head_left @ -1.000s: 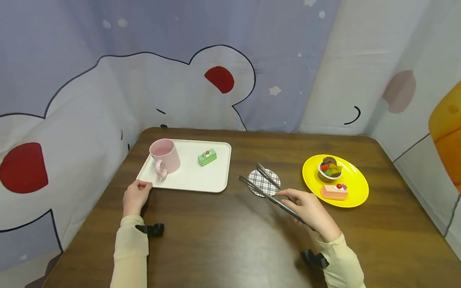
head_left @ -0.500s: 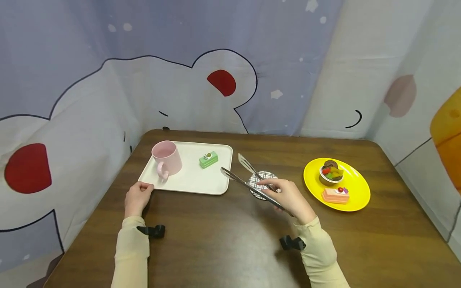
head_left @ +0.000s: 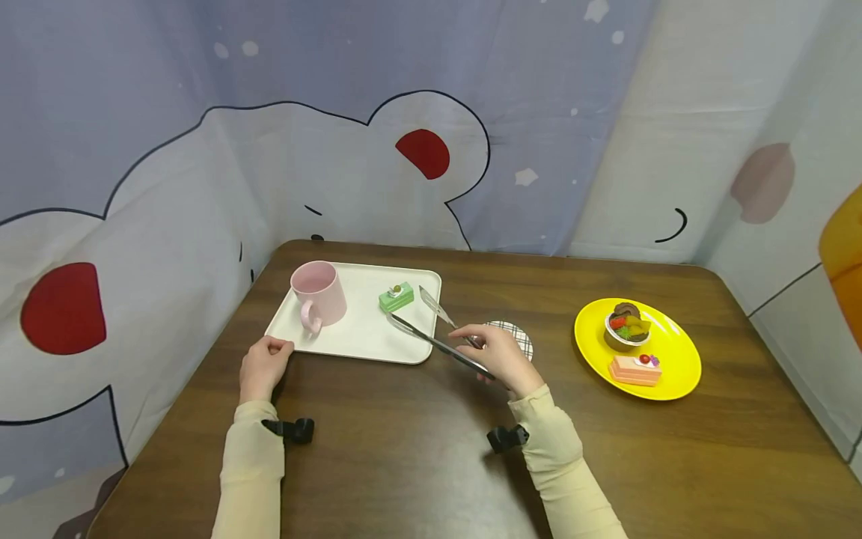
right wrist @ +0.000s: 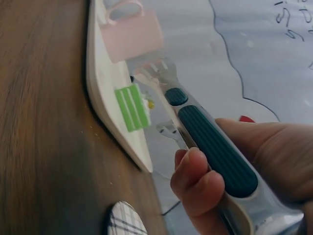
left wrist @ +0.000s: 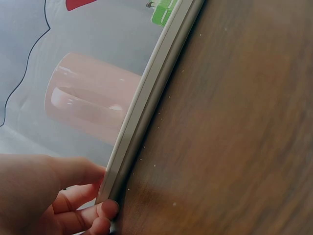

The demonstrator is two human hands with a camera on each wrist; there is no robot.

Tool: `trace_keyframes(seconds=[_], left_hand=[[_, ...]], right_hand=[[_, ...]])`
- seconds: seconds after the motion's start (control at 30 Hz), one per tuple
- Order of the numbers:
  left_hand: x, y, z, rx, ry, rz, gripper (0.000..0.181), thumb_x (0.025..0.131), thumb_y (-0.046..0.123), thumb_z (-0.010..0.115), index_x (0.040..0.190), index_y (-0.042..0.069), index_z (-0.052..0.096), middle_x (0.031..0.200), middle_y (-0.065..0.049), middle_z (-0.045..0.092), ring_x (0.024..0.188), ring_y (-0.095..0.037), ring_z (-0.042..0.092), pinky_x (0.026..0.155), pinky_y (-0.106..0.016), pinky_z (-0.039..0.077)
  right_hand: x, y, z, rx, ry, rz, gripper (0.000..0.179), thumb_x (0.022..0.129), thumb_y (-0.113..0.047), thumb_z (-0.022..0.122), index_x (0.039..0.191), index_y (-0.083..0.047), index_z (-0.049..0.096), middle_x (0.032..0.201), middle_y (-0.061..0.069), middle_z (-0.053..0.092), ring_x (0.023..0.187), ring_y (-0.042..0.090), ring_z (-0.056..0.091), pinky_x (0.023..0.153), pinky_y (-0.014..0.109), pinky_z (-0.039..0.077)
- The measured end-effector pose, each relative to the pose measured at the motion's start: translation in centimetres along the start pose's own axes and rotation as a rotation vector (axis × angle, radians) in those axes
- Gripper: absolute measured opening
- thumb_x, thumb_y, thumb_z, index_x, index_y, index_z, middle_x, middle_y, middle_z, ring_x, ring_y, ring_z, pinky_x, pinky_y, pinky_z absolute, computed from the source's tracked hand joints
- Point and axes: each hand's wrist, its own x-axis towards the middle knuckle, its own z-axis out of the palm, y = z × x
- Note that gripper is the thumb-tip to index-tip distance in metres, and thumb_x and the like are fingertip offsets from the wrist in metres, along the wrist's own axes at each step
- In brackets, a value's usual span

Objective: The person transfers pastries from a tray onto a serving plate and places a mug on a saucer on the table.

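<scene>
Metal tongs (head_left: 444, 347), ribbed grip (right wrist: 217, 152), in right hand (head_left: 501, 355).

Three desserts (head_left: 396, 299), one each of tongs (head_left: 438, 343), mug (head_left: 328, 301), tray (head_left: 367, 337), plate (head_left: 676, 355), coaster (head_left: 522, 342)

- the right hand (head_left: 501, 358) has carried the tongs (right wrist: 212, 147) leftward from the coaster (head_left: 518, 338) toward the tray (head_left: 346, 341)
- their tips are now near the green cake (head_left: 396, 299)

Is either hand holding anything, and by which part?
Both are. The right hand holds the tongs by the handle, at its dark green grip. The left hand pinches the white tray near its near-left corner.
</scene>
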Motion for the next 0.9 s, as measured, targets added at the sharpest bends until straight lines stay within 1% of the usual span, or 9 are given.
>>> trace_keyframes(seconds=[0.2, 0.3, 0.43, 0.57, 0.73, 0.83, 0.9], left_hand=[[0.1, -0.1, -0.2, -0.002, 0.001, -0.013, 0.038, 0.093, 0.028, 0.051, 0.111, -0.003, 0.061, 0.101, -0.021, 0.062, 0.089, -0.032, 0.055, 0.072, -0.035, 0.038], [0.1, -0.1, -0.2, -0.002, 0.006, -0.016, 0.037, 0.093, 0.028, 0.052, 0.111, -0.003, 0.062, 0.101, -0.021, 0.062, 0.089, -0.032, 0.055, 0.072, -0.035, 0.038], [0.0, -0.1, -0.2, 0.006, 0.004, -0.004, 0.037, 0.092, 0.028, 0.052, 0.110, -0.003, 0.062, 0.102, -0.021, 0.063, 0.089, -0.033, 0.057, 0.073, -0.035, 0.039], [0.0, 0.0, -0.1, 0.003, -0.004, 0.003, 0.036, 0.093, 0.029, 0.052, 0.109, -0.002, 0.063, 0.102, -0.021, 0.063, 0.090, -0.033, 0.057, 0.074, -0.037, 0.039], [0.2, 0.0, -0.1, 0.003, 0.001, 0.006, 0.036, 0.092, 0.029, 0.053, 0.109, -0.002, 0.063, 0.099, -0.020, 0.063, 0.088, -0.032, 0.057, 0.072, -0.035, 0.039], [0.2, 0.0, -0.1, 0.005, 0.002, 0.004, 0.037, 0.092, 0.029, 0.053, 0.109, -0.002, 0.063, 0.099, -0.020, 0.063, 0.087, -0.031, 0.057, 0.072, -0.034, 0.038], [0.1, 0.0, -0.2, 0.002, -0.002, -0.001, 0.036, 0.092, 0.029, 0.053, 0.109, -0.002, 0.063, 0.099, -0.020, 0.063, 0.087, -0.031, 0.057, 0.071, -0.034, 0.038]], right_hand=[[2.1, -0.1, 1.0, 0.001, -0.007, 0.031, 0.030, 0.089, -0.017, 0.067, 0.119, -0.014, 0.068, 0.060, 0.003, 0.059, 0.037, 0.013, 0.052, 0.040, 0.028, 0.045], [3.1, 0.0, 1.4, -0.031, -0.014, 0.020, 0.030, 0.089, -0.017, 0.066, 0.118, -0.014, 0.068, 0.059, 0.007, 0.061, 0.036, 0.011, 0.051, 0.039, 0.028, 0.045], [3.9, 0.1, 1.8, -0.046, -0.016, 0.027, 0.029, 0.089, -0.015, 0.065, 0.118, -0.013, 0.069, 0.060, 0.011, 0.063, 0.036, 0.010, 0.051, 0.038, 0.028, 0.045], [4.3, 0.0, 2.1, -0.045, -0.011, 0.043, 0.029, 0.089, -0.014, 0.065, 0.118, -0.013, 0.069, 0.065, 0.010, 0.066, 0.036, 0.010, 0.052, 0.039, 0.028, 0.046], [4.8, -0.3, 2.5, -0.031, -0.011, 0.056, 0.028, 0.089, -0.016, 0.066, 0.117, -0.014, 0.069, 0.080, 0.013, 0.071, 0.038, 0.011, 0.053, 0.040, 0.027, 0.047], [5.1, -0.4, 2.9, -0.024, -0.017, 0.064, 0.027, 0.091, -0.016, 0.064, 0.117, -0.013, 0.069, 0.088, 0.016, 0.073, 0.040, 0.011, 0.054, 0.041, 0.027, 0.047], [5.3, -0.3, 3.2, -0.030, -0.016, 0.061, 0.026, 0.092, -0.015, 0.061, 0.117, -0.013, 0.069, 0.088, 0.017, 0.073, 0.040, 0.010, 0.054, 0.041, 0.027, 0.048]])
